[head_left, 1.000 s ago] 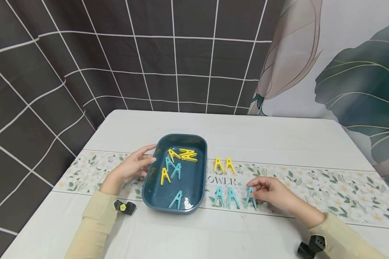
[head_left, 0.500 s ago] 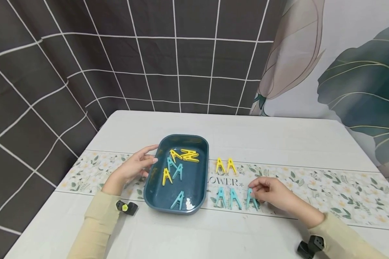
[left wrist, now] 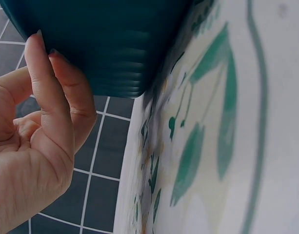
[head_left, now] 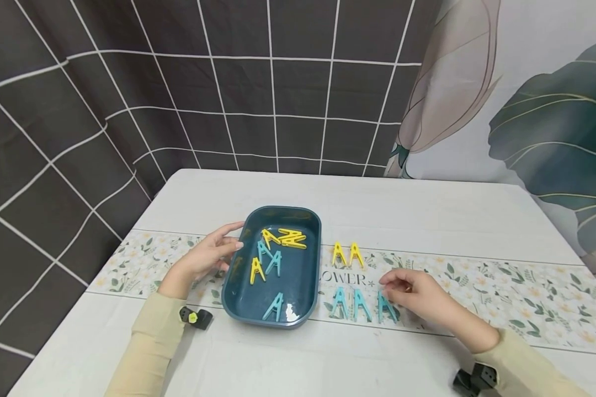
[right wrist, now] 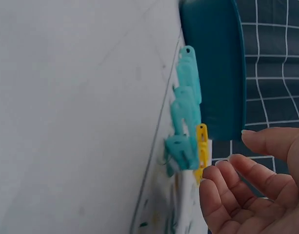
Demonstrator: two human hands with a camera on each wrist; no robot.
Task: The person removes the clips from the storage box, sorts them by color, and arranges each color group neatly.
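Rightmost teal clip (head_left: pixel 384 302) stands on tbl (head_left: pixel 357 355), just L of R hand (head_left: pixel 413 292), thumb & fingers apart.

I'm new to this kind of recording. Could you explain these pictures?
There's no robot, just a person working bare-handed. The wide view comes from a head-worn camera; the close ones come from wrist cameras, one per arm. On the table sits a blue tray with yellow and light-blue clothespins inside, plus two yellow clips and three light-blue clips beside it. The left hand touches the tray's side; the right hand is by the rightmost light-blue clip, holding nothing.
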